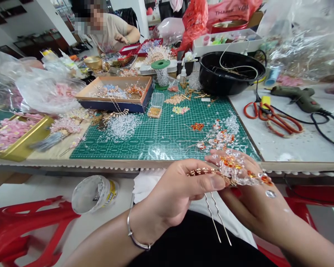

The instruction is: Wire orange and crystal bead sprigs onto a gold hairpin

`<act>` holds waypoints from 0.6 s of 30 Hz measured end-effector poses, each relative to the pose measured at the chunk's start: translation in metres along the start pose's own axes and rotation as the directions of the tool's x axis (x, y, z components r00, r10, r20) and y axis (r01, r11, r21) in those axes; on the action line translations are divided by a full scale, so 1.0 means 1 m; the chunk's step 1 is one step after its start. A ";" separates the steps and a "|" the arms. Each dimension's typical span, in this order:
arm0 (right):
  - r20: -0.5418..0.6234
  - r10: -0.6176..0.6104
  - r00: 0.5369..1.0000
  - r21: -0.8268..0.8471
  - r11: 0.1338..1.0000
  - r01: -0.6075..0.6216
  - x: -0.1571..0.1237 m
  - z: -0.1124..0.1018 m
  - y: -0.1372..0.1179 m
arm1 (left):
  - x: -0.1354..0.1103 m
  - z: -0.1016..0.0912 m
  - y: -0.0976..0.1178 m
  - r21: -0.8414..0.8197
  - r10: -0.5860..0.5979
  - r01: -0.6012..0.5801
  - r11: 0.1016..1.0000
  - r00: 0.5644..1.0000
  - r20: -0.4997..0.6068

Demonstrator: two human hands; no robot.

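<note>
Beaded hairpin, glassy, wavy-pronged, is pinched by left hand; whether right hand grips is unclear.

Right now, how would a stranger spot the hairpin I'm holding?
Find the big green cutting mat. In front of its near edge, the left hand pinches an orange-and-clear beaded hairpin. Unlike the similar sprays on the mat, it has two long, wavy metal prongs.
</note>
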State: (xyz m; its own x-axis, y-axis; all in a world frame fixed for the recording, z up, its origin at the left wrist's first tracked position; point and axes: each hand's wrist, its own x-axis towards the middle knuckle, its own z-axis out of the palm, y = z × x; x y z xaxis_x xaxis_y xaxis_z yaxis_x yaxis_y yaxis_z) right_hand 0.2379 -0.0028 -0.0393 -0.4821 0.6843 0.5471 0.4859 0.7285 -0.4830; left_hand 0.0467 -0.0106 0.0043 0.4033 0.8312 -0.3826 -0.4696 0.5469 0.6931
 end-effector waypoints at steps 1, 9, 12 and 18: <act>-0.005 -0.046 0.999 -0.083 0.996 0.045 0.002 0.000 -0.005 | 0.000 0.000 0.000 -0.014 0.005 -0.005 1.000 1.000 0.002; 0.002 -0.188 0.982 -0.404 0.898 0.173 0.006 0.002 -0.012 | -0.003 -0.001 -0.001 0.002 0.021 -0.021 1.000 1.000 -0.005; 0.015 -0.193 0.981 -0.488 0.855 0.175 0.006 0.003 -0.009 | -0.003 -0.002 -0.002 0.030 0.031 -0.030 0.999 0.999 -0.036; 0.054 -0.218 0.974 -0.476 0.852 0.217 0.005 -0.003 0.002 | -0.004 -0.003 -0.002 0.035 0.052 -0.048 0.998 0.992 -0.117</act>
State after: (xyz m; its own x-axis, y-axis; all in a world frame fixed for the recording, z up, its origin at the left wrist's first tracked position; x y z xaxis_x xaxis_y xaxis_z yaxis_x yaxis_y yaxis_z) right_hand 0.2383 0.0018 -0.0358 -0.6154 0.5095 0.6015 0.6560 0.7540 0.0325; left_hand 0.0435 -0.0147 0.0029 0.2840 0.8645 -0.4147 -0.4609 0.5024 0.7316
